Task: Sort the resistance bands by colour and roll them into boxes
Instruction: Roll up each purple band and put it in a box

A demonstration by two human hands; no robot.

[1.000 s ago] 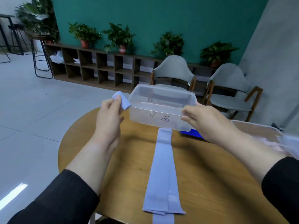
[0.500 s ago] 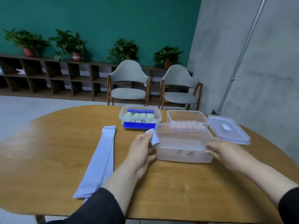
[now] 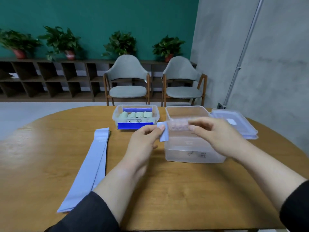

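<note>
Head view. Far clear plastic box [image 3: 135, 116] already holds green rolled bands [image 3: 136, 114]. Far-right clear box [image 3: 187, 113] shows pinkish rolls, blurry. Near clear plastic box [image 3: 194, 148] looks not filled yet. Two long flat pale-blue bands [image 3: 90, 164] lie on round wooden table [image 3: 167, 190], left side, not rolled yet. Left hand [image 3: 143, 139] pinches small pale-blue rolled band [image 3: 163, 132] beside near box. Right hand [image 3: 215, 136] floats over near box, fingers loosely bent, holding nothing.

The near box [image 3: 194, 148] stands on the table [image 3: 41, 148]. Behind it sits a second box [image 3: 187, 112]; behind and left of it, a third box [image 3: 135, 118] holding rolled bands [image 3: 135, 114]. Stacked lids [image 3: 235, 123] lie behind it to the right. Flat bands [image 3: 90, 168] lie well left of it.
</note>
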